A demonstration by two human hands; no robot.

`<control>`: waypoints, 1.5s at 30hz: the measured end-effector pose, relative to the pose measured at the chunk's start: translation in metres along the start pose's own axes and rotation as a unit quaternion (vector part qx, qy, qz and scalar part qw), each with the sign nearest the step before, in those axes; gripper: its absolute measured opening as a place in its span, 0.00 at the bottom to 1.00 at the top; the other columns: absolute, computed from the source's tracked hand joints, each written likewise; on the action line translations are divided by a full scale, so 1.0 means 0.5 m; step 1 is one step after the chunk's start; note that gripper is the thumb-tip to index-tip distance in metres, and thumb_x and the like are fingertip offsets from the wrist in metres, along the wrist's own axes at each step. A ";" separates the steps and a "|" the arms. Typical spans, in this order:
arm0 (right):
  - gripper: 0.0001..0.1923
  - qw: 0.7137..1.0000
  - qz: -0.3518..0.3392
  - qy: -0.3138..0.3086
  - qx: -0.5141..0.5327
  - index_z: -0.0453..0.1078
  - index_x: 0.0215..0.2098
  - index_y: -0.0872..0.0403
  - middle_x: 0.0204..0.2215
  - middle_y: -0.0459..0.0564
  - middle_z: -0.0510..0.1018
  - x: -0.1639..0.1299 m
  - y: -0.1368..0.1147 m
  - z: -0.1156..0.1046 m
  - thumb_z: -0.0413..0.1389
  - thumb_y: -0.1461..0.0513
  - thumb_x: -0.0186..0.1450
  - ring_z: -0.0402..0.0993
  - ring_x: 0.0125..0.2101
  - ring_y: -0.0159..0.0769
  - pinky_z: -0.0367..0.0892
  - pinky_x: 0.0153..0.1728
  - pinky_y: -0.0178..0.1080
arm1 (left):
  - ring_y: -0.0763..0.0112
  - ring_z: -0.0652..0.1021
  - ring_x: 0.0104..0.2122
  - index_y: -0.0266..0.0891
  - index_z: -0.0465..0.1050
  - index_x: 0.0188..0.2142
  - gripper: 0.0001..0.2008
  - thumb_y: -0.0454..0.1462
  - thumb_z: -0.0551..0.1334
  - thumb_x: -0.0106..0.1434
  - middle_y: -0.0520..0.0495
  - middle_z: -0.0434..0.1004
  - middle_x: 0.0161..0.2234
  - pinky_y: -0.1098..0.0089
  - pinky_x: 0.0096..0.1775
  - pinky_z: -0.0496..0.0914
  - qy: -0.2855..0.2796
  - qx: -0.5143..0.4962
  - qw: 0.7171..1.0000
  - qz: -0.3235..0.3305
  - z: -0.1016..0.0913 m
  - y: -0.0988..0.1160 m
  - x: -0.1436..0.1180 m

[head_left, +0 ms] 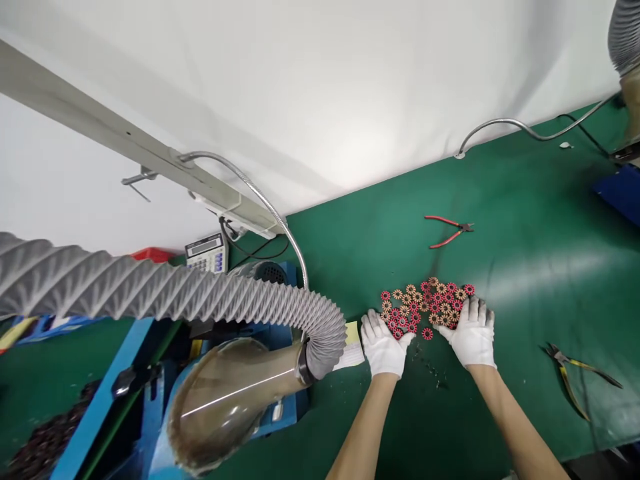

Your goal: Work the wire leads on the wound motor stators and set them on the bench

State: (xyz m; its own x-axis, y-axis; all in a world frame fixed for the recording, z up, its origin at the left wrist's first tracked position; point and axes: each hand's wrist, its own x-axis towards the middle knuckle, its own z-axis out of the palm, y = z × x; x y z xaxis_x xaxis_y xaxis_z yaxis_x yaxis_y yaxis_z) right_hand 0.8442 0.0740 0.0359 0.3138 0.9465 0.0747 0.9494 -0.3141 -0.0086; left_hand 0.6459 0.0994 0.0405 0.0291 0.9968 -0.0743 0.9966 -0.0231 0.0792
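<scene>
Many small toothed rings, some red and some copper-tan, lie in a loose cluster on the green tabletop. My left hand, in a white glove, rests flat at the cluster's left edge, thumb pointing right. On the opposite side my right hand, gloved too, lies with fingers stretched against the rings. Both gloves have greyish fingertips. One red ring sits a little apart, between the two thumbs. Dark crumbs are scattered on the table between my wrists.
Red-handled pliers lie behind the cluster; yellow-handled pliers are at the right. At left stands a blue machine with a translucent hood and a grey corrugated hose. A calculator and a paper slip are nearby.
</scene>
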 end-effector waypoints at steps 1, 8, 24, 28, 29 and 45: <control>0.55 1.000 -0.003 0.000 0.001 0.52 0.58 0.77 0.58 0.77 0.55 0.019 -0.004 -0.003 0.45 0.35 0.56 0.47 0.58 0.65 0.39 0.58 0.59 | 0.40 0.55 0.60 0.13 0.54 0.58 0.55 0.63 0.56 0.49 0.23 0.53 0.60 0.48 0.59 0.52 0.001 -0.002 1.000 -0.002 -0.002 0.004 0.015; 0.52 0.999 0.012 0.019 0.028 0.54 0.58 0.73 0.57 0.73 0.57 0.192 -0.028 0.002 0.53 0.38 0.54 0.46 0.58 0.64 0.40 0.57 0.59 | 0.39 0.54 0.60 0.13 0.53 0.58 0.55 0.63 0.56 0.49 0.24 0.52 0.61 0.49 0.60 0.50 0.016 -0.024 1.000 -0.010 -0.002 0.050 0.146; 0.15 0.953 -0.224 -0.123 0.161 0.71 0.45 0.50 0.41 0.50 0.75 -0.048 -0.059 -0.059 0.57 0.66 0.60 0.72 0.35 0.41 0.68 0.37 0.39 | 0.43 0.61 0.56 0.25 0.52 0.59 0.43 0.54 0.61 0.54 0.26 0.61 0.53 0.47 0.56 0.60 0.157 -0.054 0.986 -0.029 -0.004 -0.169 -0.221; 0.13 0.963 -0.188 -0.118 0.152 0.70 0.46 0.51 0.41 0.50 0.74 -0.022 -0.030 -0.044 0.54 0.63 0.62 0.72 0.36 0.40 0.68 0.39 0.38 | 0.39 0.60 0.57 0.22 0.51 0.59 0.40 0.52 0.57 0.59 0.22 0.59 0.54 0.44 0.54 0.60 0.147 0.017 0.986 -0.074 0.046 -0.244 -0.282; 0.13 0.970 -0.163 -0.110 0.146 0.70 0.46 0.51 0.41 0.50 0.74 -0.016 -0.012 -0.041 0.54 0.63 0.63 0.72 0.36 0.40 0.68 0.38 0.39 | 0.39 0.59 0.58 0.22 0.51 0.59 0.39 0.51 0.56 0.59 0.22 0.59 0.55 0.44 0.54 0.59 0.138 0.025 0.988 -0.067 0.049 -0.251 -0.276; 0.20 0.982 -0.145 0.074 0.096 0.66 0.51 0.60 0.52 0.57 0.68 0.027 0.009 -0.037 0.47 0.55 0.67 0.61 0.54 0.44 0.59 0.55 0.44 | 0.50 0.64 0.55 0.28 0.65 0.51 0.27 0.47 0.59 0.59 0.33 0.67 0.52 0.49 0.56 0.59 0.113 -0.130 0.984 0.050 0.017 -0.124 -0.165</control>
State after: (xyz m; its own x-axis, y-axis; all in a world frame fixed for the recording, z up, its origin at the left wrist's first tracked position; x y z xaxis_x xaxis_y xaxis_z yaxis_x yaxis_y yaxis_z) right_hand 0.8524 0.0840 0.0555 0.0368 0.9688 0.2452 0.9882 0.0012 -0.1529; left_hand 0.5821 0.0177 0.0334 0.0791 0.9828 0.1668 0.9350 -0.1312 0.3296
